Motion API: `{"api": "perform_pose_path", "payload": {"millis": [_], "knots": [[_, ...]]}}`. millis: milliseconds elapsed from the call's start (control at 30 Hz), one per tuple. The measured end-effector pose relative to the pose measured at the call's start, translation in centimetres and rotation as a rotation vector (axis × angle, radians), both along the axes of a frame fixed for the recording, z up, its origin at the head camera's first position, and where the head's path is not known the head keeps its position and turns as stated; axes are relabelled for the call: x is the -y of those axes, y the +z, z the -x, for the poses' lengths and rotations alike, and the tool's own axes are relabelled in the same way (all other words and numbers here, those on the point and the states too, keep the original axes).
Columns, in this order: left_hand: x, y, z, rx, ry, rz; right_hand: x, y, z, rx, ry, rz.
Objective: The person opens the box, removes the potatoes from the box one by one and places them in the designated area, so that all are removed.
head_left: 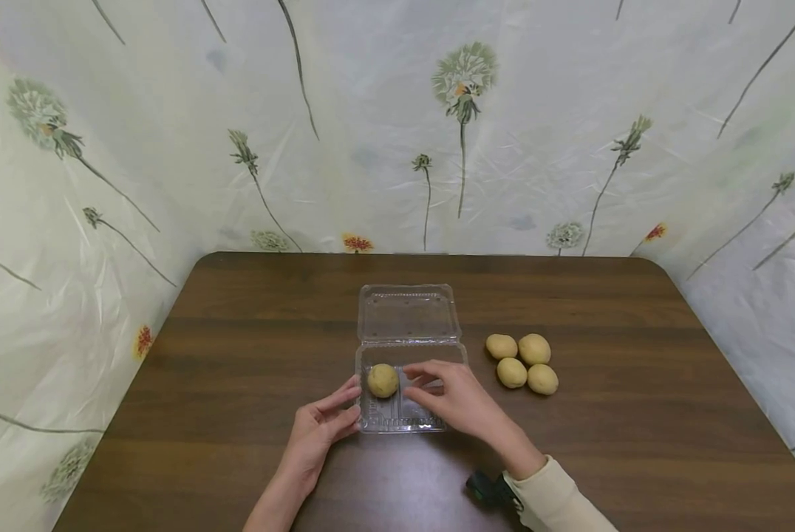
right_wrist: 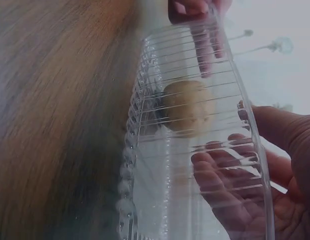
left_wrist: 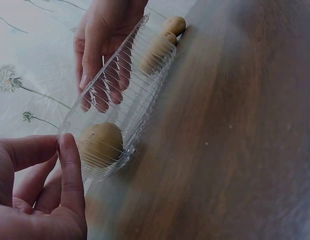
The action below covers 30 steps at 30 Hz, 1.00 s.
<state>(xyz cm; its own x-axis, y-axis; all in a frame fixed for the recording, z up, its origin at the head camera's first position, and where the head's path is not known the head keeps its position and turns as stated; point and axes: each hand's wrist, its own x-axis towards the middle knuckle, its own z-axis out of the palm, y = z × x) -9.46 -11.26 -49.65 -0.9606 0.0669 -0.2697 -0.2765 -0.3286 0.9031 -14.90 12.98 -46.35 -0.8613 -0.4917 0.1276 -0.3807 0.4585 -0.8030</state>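
A clear plastic clamshell container lies on the table with its lid folded back, away from the person. One potato sits in the left part of its base. At the left rim, the left hand pinches the plastic between thumb and finger, as the left wrist view also shows. Over the base hovers the right hand, its fingers loosely bent and pointing at the potato, apart from it. Through the ribbed wall in the right wrist view, the right hand's fingers hold nothing.
To the right of the container, several potatoes lie close together on the dark wooden table. A dark device is strapped near the right sleeve's cuff. A flower-printed sheet hangs behind the table and along its sides.
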Motion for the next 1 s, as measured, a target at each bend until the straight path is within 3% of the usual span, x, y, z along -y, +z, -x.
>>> {"api": "perform_pose_path", "payload": {"millis": [1000], "knots": [[0.1,-0.1,0.1,0.0,-0.004,0.006,2.6,-1.0,1.5,-0.004,-0.042,-0.06]]}}
